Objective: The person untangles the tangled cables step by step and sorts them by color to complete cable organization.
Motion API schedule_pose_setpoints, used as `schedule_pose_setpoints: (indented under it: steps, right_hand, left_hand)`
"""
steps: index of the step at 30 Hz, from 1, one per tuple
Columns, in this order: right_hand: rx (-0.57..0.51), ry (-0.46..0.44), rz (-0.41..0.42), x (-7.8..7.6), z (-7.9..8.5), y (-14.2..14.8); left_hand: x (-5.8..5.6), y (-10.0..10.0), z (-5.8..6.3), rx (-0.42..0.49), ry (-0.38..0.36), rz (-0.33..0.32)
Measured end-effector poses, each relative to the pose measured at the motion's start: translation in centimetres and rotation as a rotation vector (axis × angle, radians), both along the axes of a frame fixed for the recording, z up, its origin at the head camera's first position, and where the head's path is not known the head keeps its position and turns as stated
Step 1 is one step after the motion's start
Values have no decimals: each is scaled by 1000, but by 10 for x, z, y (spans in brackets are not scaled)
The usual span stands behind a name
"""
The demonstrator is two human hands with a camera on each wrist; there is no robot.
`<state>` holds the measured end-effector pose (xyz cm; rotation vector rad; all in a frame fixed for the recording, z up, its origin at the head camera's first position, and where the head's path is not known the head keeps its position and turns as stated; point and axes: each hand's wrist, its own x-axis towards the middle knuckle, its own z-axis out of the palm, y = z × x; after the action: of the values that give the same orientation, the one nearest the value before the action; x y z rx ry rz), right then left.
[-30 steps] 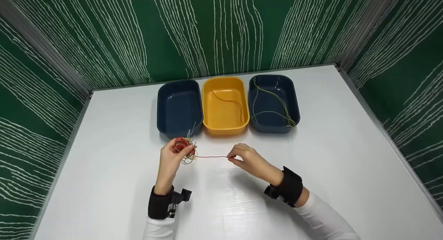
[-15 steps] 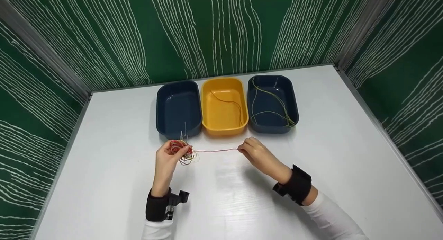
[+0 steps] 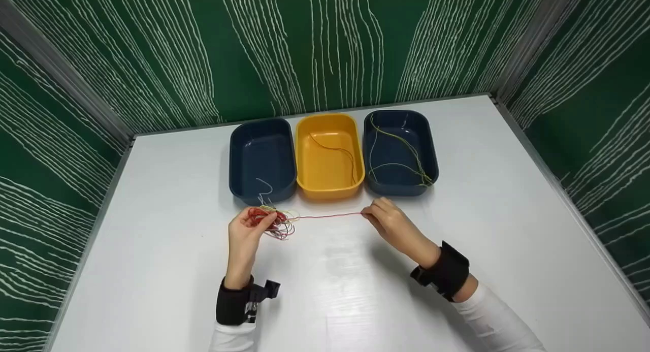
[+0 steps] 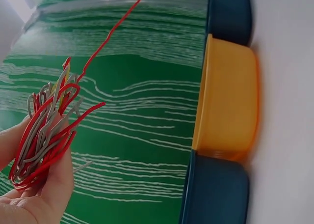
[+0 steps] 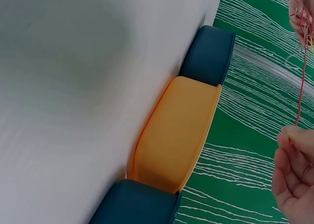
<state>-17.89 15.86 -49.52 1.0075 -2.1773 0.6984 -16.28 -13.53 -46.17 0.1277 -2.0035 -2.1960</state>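
Observation:
My left hand (image 3: pixel 246 235) grips a tangled bundle of wires (image 4: pixel 44 135), mostly red and grey with some yellow, between thumb and fingers. Grey ends of the bundle stick out over the front of the left bin. From the bundle a single red wire (image 3: pixel 330 216) runs taut to the right. Its far end is pinched between the thumb and fingertips of my right hand (image 3: pixel 396 224), in front of the right bin. In the right wrist view the red wire (image 5: pixel 300 96) stretches from these fingertips up to the bundle.
Three bins stand side by side at the table's back: a dark blue bin (image 3: pixel 261 189), a yellow bin (image 3: pixel 330 193) with one thin wire (image 3: pixel 335 149) inside, and another dark blue bin (image 3: pixel 401 189) with yellow-green wires (image 3: pixel 406 142). Behind them rises a green wall (image 3: pixel 299 47) with white lines.
My right hand has moved right and slightly away, so a longer stretch of red wire shows. My left hand has shifted slightly left with the bundle, whose loose ends have swung.

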Motion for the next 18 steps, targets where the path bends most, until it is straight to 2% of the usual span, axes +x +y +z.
schedule_pose_setpoints:
  steps: [3,9,15,16,17,18]
  right_hand:
    - [-1,-9,-4,0,3,5]
    - [-50,-8,-43,0,4,20]
    - [-53,-28,-44,-2,7,30]
    - [-51,-33,-43,-2,7,32]
    - [-52,-38,-44,-2,7,35]
    - [-57,-41,-47,-2,7,37]
  left_hand:
    - [1,-1,2,18,-6,-1]
    - [4,-10,4,30,7,60]
    - [5,-12,3,28,63,33]
    - [4,-12,1,30,81,32]
    - [-3,-17,-15,55,115,10]
    - [-7,-20,-23,77,151,-3]
